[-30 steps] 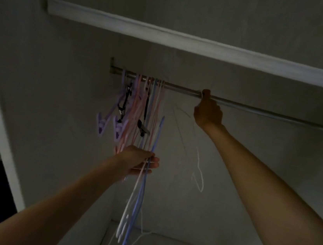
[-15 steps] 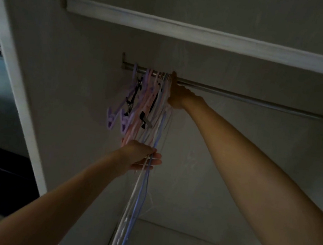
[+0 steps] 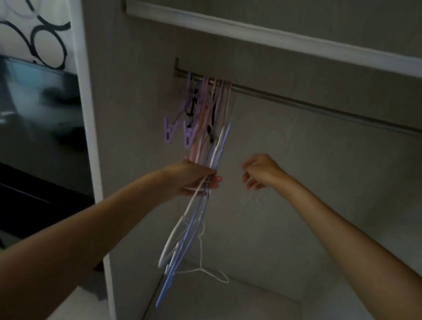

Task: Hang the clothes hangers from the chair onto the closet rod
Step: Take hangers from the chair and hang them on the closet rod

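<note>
While your left hand [image 3: 197,178] grips the bundle of hangers [image 3: 191,226] by its middle, take just one hook from it with your right hand [image 3: 259,172], so the thin frames do not tangle. That right hand hangs free just beside the bundle with fingers loosely curled, holding nothing that can be made out. Lift the chosen hanger to the bare stretch of closet rod [image 3: 317,107] above your right hand, beside the hung hangers [image 3: 205,111] crowded directly above your left.
</note>
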The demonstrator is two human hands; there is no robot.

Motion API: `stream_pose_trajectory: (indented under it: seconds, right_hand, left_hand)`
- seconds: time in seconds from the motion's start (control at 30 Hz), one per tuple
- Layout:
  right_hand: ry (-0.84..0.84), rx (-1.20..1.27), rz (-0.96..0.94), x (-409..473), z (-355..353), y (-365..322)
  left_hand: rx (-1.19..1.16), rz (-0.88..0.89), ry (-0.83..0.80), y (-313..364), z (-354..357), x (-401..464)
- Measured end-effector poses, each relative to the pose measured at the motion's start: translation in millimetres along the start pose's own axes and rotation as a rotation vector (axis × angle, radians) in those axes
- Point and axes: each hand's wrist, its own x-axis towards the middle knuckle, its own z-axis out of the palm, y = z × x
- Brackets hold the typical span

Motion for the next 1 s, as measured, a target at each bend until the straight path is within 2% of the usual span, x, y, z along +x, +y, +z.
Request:
stream_pose_trajectory:
  seconds: [0.2,0.27,0.37,0.47,0.57,0.67,0.73,0.87,0.93,1.0]
  right_hand:
    - [-0.464,0.034,0.287,-71.3,55.2,91.9]
    - [-0.543,0.029,0.342,-92.0,92.1,134.2]
    - [-0.464,-0.054,0.282,-113.4,142.3,175.6]
    - [-0.318,-0.057,0.221,-125.0,167.9,187.1]
    - [-0.153,-0.07,0.205,-130.4,165.8,195.2]
    - [-0.085,-0.102,0.186,-135.0,146.5,203.3]
    - [-0.064,-0.112,0.191,-133.5,134.4,203.3]
    - [-0.031,0.234,0.241,-126.6,108.5,196.3]
    - [-0.001,0.304,0.299,-130.8,87.8,192.6]
    - [0.123,0.319,0.296,-128.1,69.3,204.1]
  left_hand:
    - [0.092,-0.01,-0.06,-6.3,15.0,-49.4]
    - [0.132,-0.029,-0.112,-11.9,21.9,-62.8]
    - [0.16,-0.05,-0.179,-23.0,30.1,-75.7]
    - [0.165,-0.044,-0.231,-30.8,33.7,-82.6]
    - [0.158,-0.038,-0.24,-37.4,32.2,-83.4]
    - [0.174,-0.014,-0.243,-41.1,31.9,-79.7]
    - [0.166,0.019,-0.205,-43.9,32.2,-74.6]
    - [0.227,0.045,-0.024,-57.0,42.8,-53.0]
    - [0.279,0.04,0.069,-65.4,51.5,-35.5]
    - [0.314,0.054,0.127,-73.4,61.0,-18.1]
